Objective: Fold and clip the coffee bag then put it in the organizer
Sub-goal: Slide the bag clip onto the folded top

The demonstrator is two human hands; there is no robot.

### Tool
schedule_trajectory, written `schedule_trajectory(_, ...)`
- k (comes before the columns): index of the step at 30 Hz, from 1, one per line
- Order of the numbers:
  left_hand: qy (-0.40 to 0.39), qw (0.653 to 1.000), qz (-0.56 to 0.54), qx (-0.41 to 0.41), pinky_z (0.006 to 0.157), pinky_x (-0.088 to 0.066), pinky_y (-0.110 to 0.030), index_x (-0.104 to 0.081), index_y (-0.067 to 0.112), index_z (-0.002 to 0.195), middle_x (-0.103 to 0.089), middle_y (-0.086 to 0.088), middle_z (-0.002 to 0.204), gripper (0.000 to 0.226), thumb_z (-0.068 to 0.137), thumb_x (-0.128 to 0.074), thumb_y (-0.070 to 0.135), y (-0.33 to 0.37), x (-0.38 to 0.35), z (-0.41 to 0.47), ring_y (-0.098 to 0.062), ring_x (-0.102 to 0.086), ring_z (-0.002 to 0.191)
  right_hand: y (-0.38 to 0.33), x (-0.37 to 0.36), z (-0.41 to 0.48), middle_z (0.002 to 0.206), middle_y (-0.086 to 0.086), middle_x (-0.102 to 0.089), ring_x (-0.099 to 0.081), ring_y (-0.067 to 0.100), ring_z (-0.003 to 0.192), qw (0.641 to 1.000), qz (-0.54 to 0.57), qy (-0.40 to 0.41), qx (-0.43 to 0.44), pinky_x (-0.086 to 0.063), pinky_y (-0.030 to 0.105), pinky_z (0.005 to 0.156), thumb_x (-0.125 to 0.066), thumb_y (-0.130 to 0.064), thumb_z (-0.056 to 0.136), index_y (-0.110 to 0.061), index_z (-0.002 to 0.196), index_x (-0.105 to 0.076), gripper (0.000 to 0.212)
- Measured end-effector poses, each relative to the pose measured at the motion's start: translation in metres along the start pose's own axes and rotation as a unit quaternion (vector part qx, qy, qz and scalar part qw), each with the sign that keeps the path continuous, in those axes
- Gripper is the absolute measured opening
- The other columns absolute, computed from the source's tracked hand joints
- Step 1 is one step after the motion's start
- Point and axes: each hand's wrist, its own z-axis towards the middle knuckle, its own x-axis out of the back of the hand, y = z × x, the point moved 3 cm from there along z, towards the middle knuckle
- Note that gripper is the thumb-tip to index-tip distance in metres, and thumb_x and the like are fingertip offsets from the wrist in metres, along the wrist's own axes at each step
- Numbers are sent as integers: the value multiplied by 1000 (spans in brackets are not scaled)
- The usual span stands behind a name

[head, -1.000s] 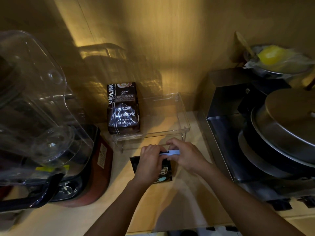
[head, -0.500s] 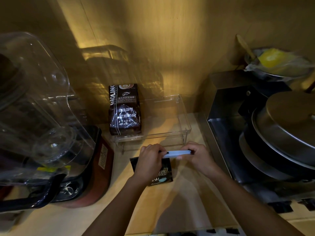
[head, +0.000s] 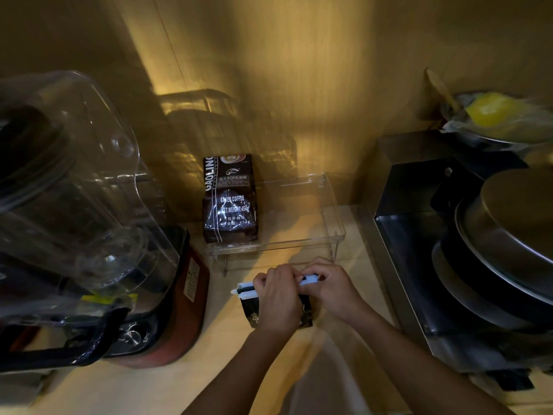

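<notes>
Left hand (head: 279, 298) and right hand (head: 332, 287) pinch a slim white clip (head: 247, 288) across the small glossy black coffee bag (head: 305, 317); its print is unreadable.

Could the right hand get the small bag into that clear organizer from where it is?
Probably yes. The right hand is just in front of the organizer, whose top is open, and its right part looks free; the big coffee bag stands only at its left end.

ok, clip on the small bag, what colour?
White clip with a dark strip, seen in the head view.
</notes>
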Motion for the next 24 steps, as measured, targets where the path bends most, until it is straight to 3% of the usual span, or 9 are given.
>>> schedule_trajectory(5, -13, 1000, -16, -4, 82, -29, -38, -41, 22, 80, -44, 3, 85, 19, 92, -42, 8, -6, 0, 2, -6, -14, 71, 12, 11, -4, 79, 3, -61, -55, 13, 73, 998, 32, 7, -46, -44, 15, 62, -76, -3, 66, -13, 79, -67, 18)
schedule_trajectory(8, -8, 1000, -7, -7, 82, -28, -38, -48, 16, 83, -48, 1, 86, 15, 90, -43, 4, -4, -1, 2, -8, -16, 74, 14, 19, -7, 81, 1, -59, -54, 14, 75, 999, 36, 17, -31, -44, 9, 60, -75, 2, 65, -4, 81, -68, 18)
schedule_trajectory(12, 4, 998, 46, -46, 92, -19, -35, -52, 9, 86, -54, -7, 95, 9, 86, -47, 2, 2, -4, 3, -20, -41, 95, 17, 15, -8, 90, 3, -57, -55, 15, 85, 996, 65, 41, -43, -46, 14, 69, -75, 6, 64, 1, 84, -68, 21)
schedule_trajectory(21, -4, 995, 88, -53, 93, -20, -36, -53, 6, 88, -52, -11, 96, 9, 82, -50, 0, 3, -6, 2, -27, -44, 93, 16, 2, -9, 91, -3, -58, -56, 6, 87, 991, 117, 50, -45, -45, 3, 61, -74, 6, 64, -12, 76, -71, 22)
schedule_trajectory(24, -11, 994, 90, -56, 94, -24, -41, -54, 5, 87, -54, -12, 95, 9, 80, -51, -1, 4, -6, 3, -29, -46, 93, 17, -2, -10, 84, -4, -64, -61, -2, 73, 989, 124, 63, -54, -45, 4, 58, -71, 8, 64, -25, 67, -69, 33)
